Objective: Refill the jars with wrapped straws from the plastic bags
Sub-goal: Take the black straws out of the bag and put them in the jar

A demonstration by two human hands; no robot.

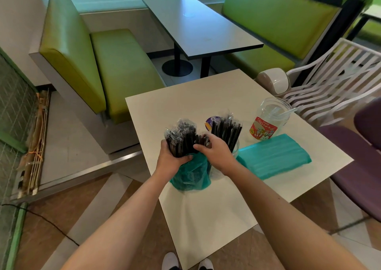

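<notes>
A bundle of black wrapped straws [181,138] sticks up out of a teal plastic bag [190,175] that stands on the white table [216,203]. My left hand [171,159] grips the bundle and the bag's mouth from the left. My right hand [216,151] holds the same bundle from the right, fingers curled around it. Just behind my right hand, more black wrapped straws [226,130] stand in a clear jar [236,151], mostly hidden by the hand. A second clear jar [270,121] with a red label stands at the right, with one pale straw in it.
A full teal bag [274,156] lies flat at the table's right. A purple-and-yellow lid [211,122] lies behind the straws. A white slatted chair [329,84], a purple seat [358,166] and a green bench [123,70] surround the table.
</notes>
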